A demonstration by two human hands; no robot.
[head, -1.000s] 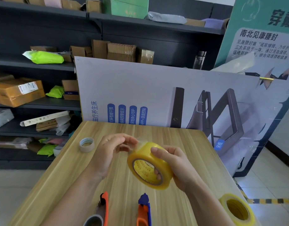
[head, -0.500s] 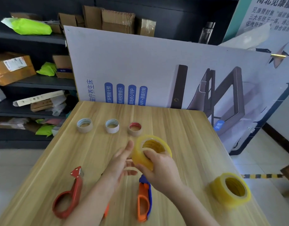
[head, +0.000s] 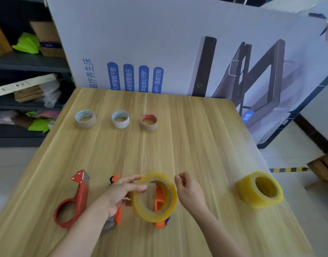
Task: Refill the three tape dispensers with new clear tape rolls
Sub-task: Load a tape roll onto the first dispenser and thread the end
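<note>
My left hand (head: 120, 193) grips a yellowish clear tape roll (head: 141, 204) by its upper left rim and holds it upright over an orange-and-blue dispenser (head: 160, 202). My right hand (head: 190, 191) is just right of the roll with its fingers curled; I cannot tell whether it pinches a tape end. A second orange dispenser (head: 114, 179) lies mostly hidden under my left hand. A red dispenser (head: 79, 195) lies to the left. More clear tape (head: 259, 190) lies at the right.
Three empty tape cores (head: 85, 118) (head: 120, 119) (head: 149, 122) stand in a row at the far side of the wooden table (head: 196, 145). A large printed board (head: 159, 43) leans behind the table. Shelves with boxes (head: 29, 62) are at the left.
The roll came down toward me over the orange-and-blue dispenser. It passed from my right hand to my left hand. The camera tilted down.
</note>
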